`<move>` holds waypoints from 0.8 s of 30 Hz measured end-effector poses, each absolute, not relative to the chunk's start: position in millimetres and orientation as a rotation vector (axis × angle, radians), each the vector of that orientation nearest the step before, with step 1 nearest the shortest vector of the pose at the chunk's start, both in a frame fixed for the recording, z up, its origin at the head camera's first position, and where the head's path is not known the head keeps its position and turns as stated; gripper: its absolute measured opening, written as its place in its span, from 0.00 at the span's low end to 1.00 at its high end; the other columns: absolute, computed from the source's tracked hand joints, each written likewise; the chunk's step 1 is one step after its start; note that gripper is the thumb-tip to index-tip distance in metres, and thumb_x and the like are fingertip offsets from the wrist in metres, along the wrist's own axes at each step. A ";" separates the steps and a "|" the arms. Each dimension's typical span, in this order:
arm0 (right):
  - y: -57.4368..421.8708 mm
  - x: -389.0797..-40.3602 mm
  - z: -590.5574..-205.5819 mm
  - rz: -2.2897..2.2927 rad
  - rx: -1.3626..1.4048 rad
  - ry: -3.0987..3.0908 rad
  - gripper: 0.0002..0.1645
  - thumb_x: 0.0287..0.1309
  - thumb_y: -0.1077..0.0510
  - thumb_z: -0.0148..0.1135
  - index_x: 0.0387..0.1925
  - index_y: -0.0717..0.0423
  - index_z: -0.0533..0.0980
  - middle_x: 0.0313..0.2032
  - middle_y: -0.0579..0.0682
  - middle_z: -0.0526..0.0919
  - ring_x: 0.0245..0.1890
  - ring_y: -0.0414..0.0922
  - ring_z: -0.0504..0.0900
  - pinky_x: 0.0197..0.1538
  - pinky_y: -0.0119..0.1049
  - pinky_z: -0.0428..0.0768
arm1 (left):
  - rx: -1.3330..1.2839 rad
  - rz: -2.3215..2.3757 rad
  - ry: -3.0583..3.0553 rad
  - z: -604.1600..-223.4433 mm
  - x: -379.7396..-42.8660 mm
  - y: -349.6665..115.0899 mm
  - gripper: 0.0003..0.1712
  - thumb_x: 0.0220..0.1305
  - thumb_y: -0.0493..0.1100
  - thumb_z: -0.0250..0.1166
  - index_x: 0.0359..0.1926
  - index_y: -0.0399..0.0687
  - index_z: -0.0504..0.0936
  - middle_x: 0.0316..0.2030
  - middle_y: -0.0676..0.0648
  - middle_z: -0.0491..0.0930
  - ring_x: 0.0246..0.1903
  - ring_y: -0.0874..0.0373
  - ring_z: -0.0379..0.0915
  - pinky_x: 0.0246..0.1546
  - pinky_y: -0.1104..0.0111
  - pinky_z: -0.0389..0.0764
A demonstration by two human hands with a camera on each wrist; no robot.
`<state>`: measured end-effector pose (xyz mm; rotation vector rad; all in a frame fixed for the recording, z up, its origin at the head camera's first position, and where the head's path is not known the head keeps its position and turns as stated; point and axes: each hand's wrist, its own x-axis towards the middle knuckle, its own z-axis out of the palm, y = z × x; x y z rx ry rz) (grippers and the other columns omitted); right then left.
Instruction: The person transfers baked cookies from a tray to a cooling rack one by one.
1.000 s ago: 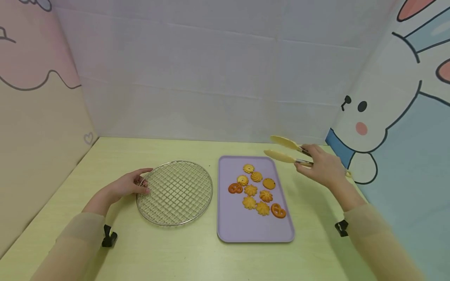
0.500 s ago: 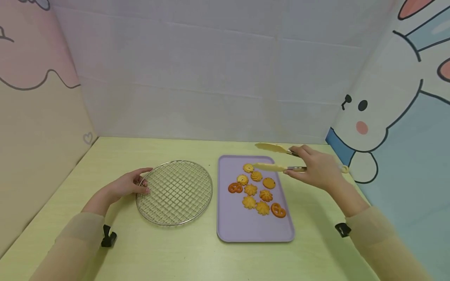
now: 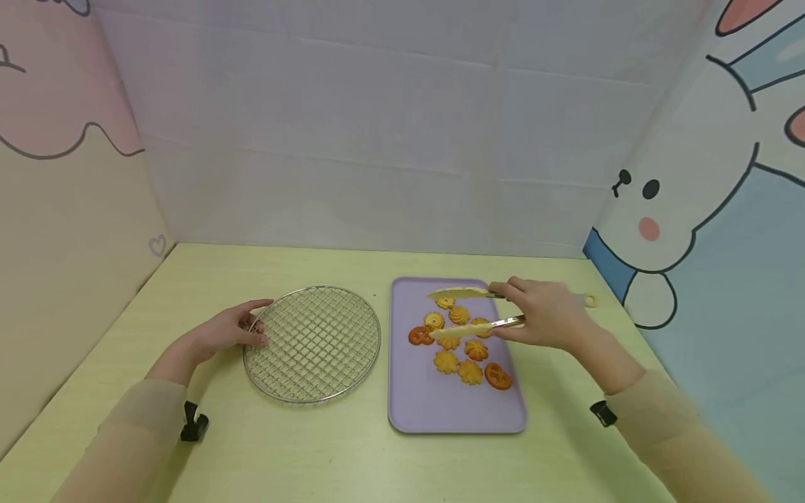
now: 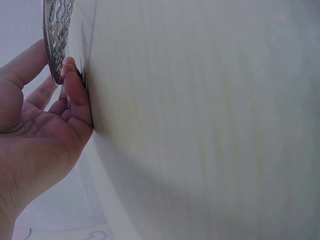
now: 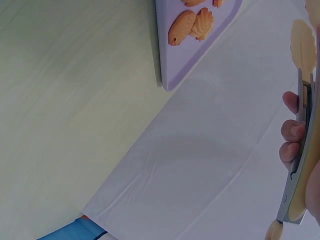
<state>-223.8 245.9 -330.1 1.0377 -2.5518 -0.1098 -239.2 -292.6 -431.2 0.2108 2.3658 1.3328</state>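
Observation:
My left hand [image 3: 223, 335] pinches the left rim of a round wire rack [image 3: 312, 345]; in the left wrist view, the thumb lies on one side of the rack [image 4: 56, 42] with curled fingers at the other. In my right hand [image 3: 547, 311] is a pair of yellow-tipped tongs [image 3: 465, 330], gripped midway, with the two tips spread apart. The tips hover over the upper part of a lilac tray [image 3: 453, 413]. Several cookies [image 3: 446, 362] and two pretzels [image 3: 497, 376] lie on that tray, some partly covered by the tongs. Nothing is visibly caught between the tips.
The tray and rack stand side by side on a pale yellow table [image 3: 302, 454]. A white sheet [image 3: 352, 140] hangs behind, and decorated panels with a rabbit drawing [image 3: 666, 209] close off the right. A black wrist strap piece [image 3: 194, 423] shows below the left sleeve.
My right hand has carried the spread tongs left and toward me, from beyond the tray's upper right corner to over the cookies. The left hand and rack have stayed put.

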 end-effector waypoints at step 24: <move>211.5 -237.5 -349.5 -0.403 1.221 -2.608 0.36 0.42 0.27 0.55 0.46 0.46 0.73 0.25 0.42 0.69 0.16 0.38 0.66 0.18 0.31 0.64 | 0.196 1.308 2.373 -430.0 -238.8 -292.0 0.49 0.48 0.43 0.68 0.67 0.48 0.50 0.35 0.43 0.66 0.35 0.55 0.62 0.35 0.70 0.67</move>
